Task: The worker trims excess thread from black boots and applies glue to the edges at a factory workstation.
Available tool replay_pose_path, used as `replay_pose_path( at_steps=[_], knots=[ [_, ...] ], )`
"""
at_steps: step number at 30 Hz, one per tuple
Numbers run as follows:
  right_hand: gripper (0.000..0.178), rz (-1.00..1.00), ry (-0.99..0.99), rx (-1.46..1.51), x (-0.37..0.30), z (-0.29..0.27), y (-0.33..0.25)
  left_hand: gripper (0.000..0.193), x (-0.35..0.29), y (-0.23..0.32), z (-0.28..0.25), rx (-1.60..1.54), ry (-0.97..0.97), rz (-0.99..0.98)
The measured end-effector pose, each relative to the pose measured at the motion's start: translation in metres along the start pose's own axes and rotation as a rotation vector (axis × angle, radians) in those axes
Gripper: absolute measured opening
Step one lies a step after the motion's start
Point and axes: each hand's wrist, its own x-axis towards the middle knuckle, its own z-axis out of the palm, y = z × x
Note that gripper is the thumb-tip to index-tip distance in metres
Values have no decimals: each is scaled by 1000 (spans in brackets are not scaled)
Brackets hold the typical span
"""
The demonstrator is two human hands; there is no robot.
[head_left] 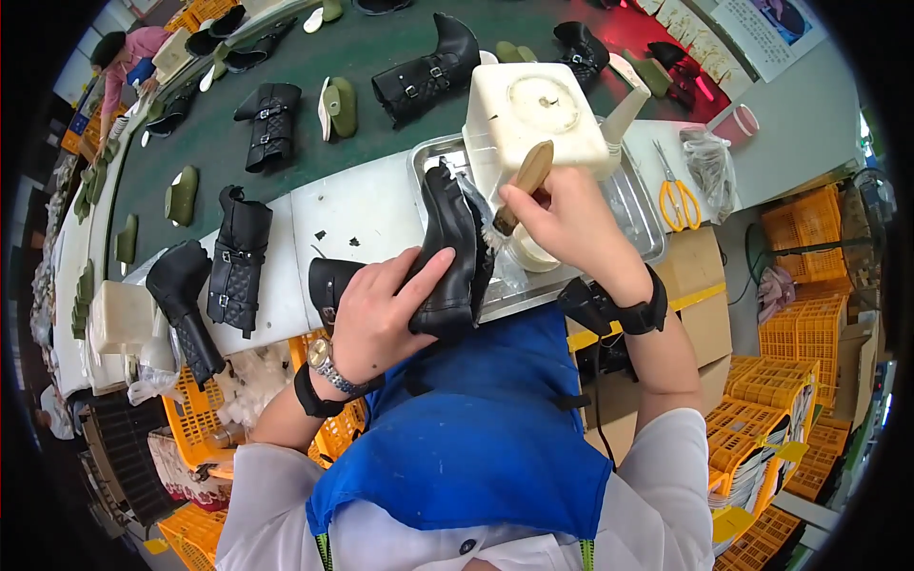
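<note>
Left hand (378, 306) clasps boot (442, 226), right hand (568, 217) brush (534, 169); metal tray (636, 211) holds white container (541, 114).

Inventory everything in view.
Leather boot: one, black, centre, held.
Wooden-handled brush: one, brown, centre, held.
Boxy plastic containers: two, white, upper centre and left.
Rectangular metal tray: one, silver, centre.
Metal scissors: one, orange-handled, upper right.
Round plastic cup: one, pink, upper right.
Other leather boots: several, black, top and left.
Foot-shaped pieces: many, olive green, top and left.
Long flat surface: one, dark green, top.
Slatted plastic crates: many, orange, both sides.
Co-worker: one, pink top, upper left.
Cloth apron: one, blue, lower centre.
Left hand: one, bare, on boot.
Right hand: one, bare, gripping brush.
</note>
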Motion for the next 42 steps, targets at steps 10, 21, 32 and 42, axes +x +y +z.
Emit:
replay_pose_path(
  at_steps=[10,21,32,42],
  knots=[
    [10,-334,240,62,3,15,13,90,-2,-2,-2,-288,-24,70],
    [21,60,364,635,1,-22,10,93,-15,-51,2,-1116,-9,-344],
    [22,210,329,905,-16,-21,17,86,-64,-77,49,-2305,212,-515],
    [25,207,281,896,-13,-14,9,55,-54,-79,37,-2323,-78,-645]
  ],
)
